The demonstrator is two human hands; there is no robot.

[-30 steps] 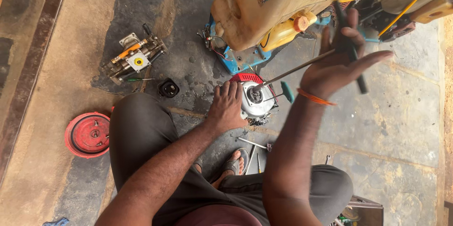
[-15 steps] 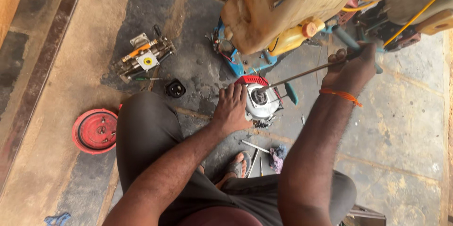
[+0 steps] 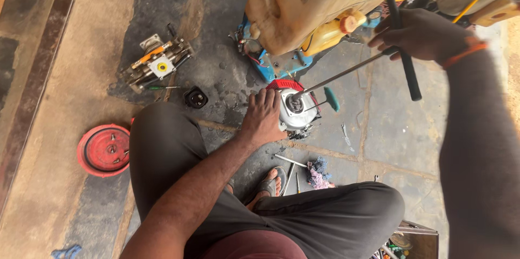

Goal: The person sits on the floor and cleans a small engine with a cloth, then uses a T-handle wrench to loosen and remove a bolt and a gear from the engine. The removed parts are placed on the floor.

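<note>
Grey-metal small engine (image 3: 295, 112) sits on the stone floor (image 3: 227, 75) between the knees, red cover on its far side. Left hand (image 3: 264, 118) lies flat on its near side, fingers spread over the casing, bracing it. Right hand (image 3: 420, 34) is raised up right, fingers wrapped round the black crossbar of a long T-handle wrench (image 3: 346, 72); shaft runs down into the engine's centre socket. Risk: shaft comes in at a slant, so the tip could cam out and skid toward the left hand. Engine has no clamp, so it may rotate or tip. Loose tools (image 3: 290, 164) lie by the sandalled foot.
</note>
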